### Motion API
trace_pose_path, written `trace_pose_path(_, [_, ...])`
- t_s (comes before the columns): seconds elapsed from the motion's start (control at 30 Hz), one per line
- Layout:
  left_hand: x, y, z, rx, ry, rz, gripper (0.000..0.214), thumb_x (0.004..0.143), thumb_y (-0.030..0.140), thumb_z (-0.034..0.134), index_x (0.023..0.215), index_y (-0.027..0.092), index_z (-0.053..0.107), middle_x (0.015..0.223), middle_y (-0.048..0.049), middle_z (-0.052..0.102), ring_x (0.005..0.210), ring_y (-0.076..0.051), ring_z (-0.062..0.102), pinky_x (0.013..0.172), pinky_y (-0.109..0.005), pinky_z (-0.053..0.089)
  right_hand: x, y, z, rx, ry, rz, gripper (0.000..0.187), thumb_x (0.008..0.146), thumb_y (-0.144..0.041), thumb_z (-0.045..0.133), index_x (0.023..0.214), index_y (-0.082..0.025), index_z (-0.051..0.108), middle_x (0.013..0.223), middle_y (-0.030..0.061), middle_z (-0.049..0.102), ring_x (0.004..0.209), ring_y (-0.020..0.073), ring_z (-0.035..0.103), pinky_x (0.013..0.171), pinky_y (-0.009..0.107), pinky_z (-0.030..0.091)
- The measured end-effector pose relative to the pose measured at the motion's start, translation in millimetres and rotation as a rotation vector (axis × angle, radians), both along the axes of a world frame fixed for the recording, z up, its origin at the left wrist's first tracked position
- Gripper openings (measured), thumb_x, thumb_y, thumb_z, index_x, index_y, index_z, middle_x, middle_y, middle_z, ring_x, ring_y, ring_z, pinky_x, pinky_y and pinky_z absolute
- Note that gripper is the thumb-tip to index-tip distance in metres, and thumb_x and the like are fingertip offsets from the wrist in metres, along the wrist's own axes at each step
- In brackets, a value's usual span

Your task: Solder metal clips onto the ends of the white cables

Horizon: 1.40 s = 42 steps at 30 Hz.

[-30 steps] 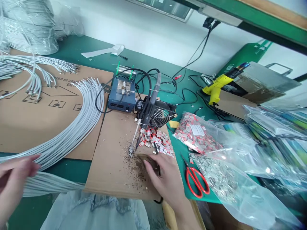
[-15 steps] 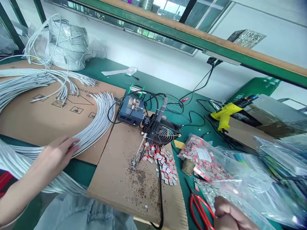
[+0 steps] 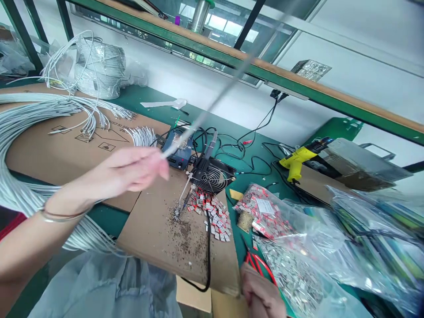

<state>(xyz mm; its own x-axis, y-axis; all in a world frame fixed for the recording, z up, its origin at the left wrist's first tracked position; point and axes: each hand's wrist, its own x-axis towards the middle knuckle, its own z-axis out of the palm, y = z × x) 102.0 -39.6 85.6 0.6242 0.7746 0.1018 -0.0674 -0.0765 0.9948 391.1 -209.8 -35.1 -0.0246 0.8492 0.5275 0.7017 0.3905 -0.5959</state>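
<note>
My left hand (image 3: pixel 132 172) is raised over the cardboard, its fingers closed round a white cable (image 3: pixel 212 104). The cable slants up to the right past the soldering station (image 3: pixel 187 157), blurred by motion. Below and behind that arm lies a large coil of white cables (image 3: pixel 16 185). At the bottom right my right hand (image 3: pixel 263 289) is curled closed beside red-handled scissors (image 3: pixel 263 266); what it holds, if anything, is hidden. Between the hands, many small white-and-red pieces (image 3: pixel 218 221) lie near the soldering iron (image 3: pixel 206 152) and a black fan (image 3: pixel 217 176).
Bags of small red-and-white pieces (image 3: pixel 261 207) and metal parts (image 3: pixel 294 278) lie at right. Behind them rests a yellow heat gun (image 3: pixel 296 161). Dark crumbs litter the cardboard (image 3: pixel 149 234). A shelf edge (image 3: pixel 225 55) crosses above; wrapped cable rolls (image 3: pixel 106 66) stand back left.
My left hand has lifted from the cable bundle and moved right, bringing one cable up with it. My right hand has shifted left, nearer the cardboard's edge. The view has turned slightly.
</note>
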Motion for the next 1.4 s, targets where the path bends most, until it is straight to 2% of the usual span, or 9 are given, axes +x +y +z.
trace_pose_path(0.07, [30,-18,4.4,-0.180,-0.149,-0.231,0.026,0.085,0.028,0.041,0.069,0.015,0.057,0.048,0.0095,0.026,0.041,-0.002,0.020,0.041,-0.012,0.014,-15,1,-7.6,0.021,0.033,0.036,0.036,0.081,-0.010,0.038,0.047,-0.019,0.030,0.039,-0.0033,0.031,0.038,0.0108,0.033,0.041,0.025,0.025])
trace_pose_path(0.17, [60,-53,-20.6,-0.615,-0.336,-0.642,0.024,0.088,0.033,0.044,0.076,0.017,0.056,0.049,0.0098,0.026,0.038,-0.004,0.017,0.036,-0.015,0.015,-33,-7,-16.5,-0.012,0.110,-0.038,0.035,0.086,-0.016,0.035,0.052,-0.020,0.042,0.045,-0.0021,0.038,0.041,0.0125,0.039,0.041,0.025,0.028])
trace_pose_path(0.23, [64,-76,-51.3,-0.742,-0.261,-0.628,0.024,0.088,0.036,0.046,0.078,0.016,0.055,0.047,0.0098,0.029,0.037,-0.004,0.018,0.035,-0.016,0.014,-43,-15,-18.8,-0.055,0.178,-0.099,0.026,0.089,-0.018,0.035,0.073,-0.020,0.056,0.055,-0.0003,0.047,0.048,0.0140,0.045,0.043,0.024,0.034])
trace_pose_path(0.33, [51,-103,-96.1,-0.735,-0.083,-0.448,0.032,0.084,0.047,0.051,0.084,0.016,0.055,0.043,0.0110,0.033,0.035,-0.004,0.017,0.034,-0.016,0.014,-59,-22,-17.0,-0.168,0.317,-0.091,0.026,0.088,-0.022,0.043,0.112,-0.021,0.054,0.071,0.0017,0.055,0.061,0.0154,0.052,0.055,0.025,0.044])
trace_pose_path(0.5, [19,-130,-132.7,-0.597,0.224,-0.373,0.053,0.074,0.067,0.048,0.083,0.015,0.055,0.040,0.0113,0.036,0.030,-0.003,0.020,0.030,-0.016,0.015,-86,-12,-13.4,-0.343,0.503,0.005,0.016,0.082,-0.029,0.057,0.087,-0.020,0.068,0.066,0.0018,0.058,0.060,0.0139,0.050,0.056,0.025,0.042])
trace_pose_path(0.77, [12,-129,-141.6,-0.481,0.178,-0.217,0.048,0.069,0.062,0.059,0.072,0.015,0.050,0.051,0.0076,0.041,0.038,-0.004,0.038,0.037,-0.015,0.029,-117,-9,-20.2,-0.533,0.768,0.152,0.016,0.072,-0.031,0.068,0.066,-0.016,0.070,0.053,-0.0006,0.055,0.049,0.0102,0.042,0.048,0.023,0.034])
trace_pose_path(1.07, [11,-124,-139.4,-0.433,0.110,-0.009,0.037,0.066,0.049,0.070,0.062,0.013,0.059,0.051,0.0035,0.049,0.037,-0.007,0.048,0.039,-0.019,0.038,-120,-7,-24.6,-0.362,1.109,-0.138,0.030,0.075,-0.042,0.063,0.057,-0.019,0.061,0.047,-0.0026,0.049,0.048,0.0110,0.043,0.050,0.024,0.037])
trace_pose_path(1.2, [4,-118,-144.5,-0.607,0.076,-0.137,0.042,0.066,0.055,0.068,0.065,0.014,0.059,0.050,0.0024,0.056,0.034,-0.007,0.050,0.037,-0.018,0.037,-115,-8,-19.2,-0.447,0.873,-0.077,0.006,0.067,-0.026,0.071,0.069,-0.020,0.071,0.060,0.0012,0.062,0.056,0.0132,0.049,0.052,0.025,0.038])
trace_pose_path(1.4, [4,-120,-149.7,-0.609,0.114,-0.152,0.043,0.068,0.056,0.065,0.063,0.013,0.057,0.049,0.0029,0.053,0.034,-0.007,0.049,0.036,-0.017,0.033,-123,-3,-7.7,-0.438,0.511,0.033,0.004,0.073,-0.018,0.068,0.070,-0.020,0.070,0.059,-0.0001,0.063,0.059,0.0136,0.053,0.057,0.026,0.041])
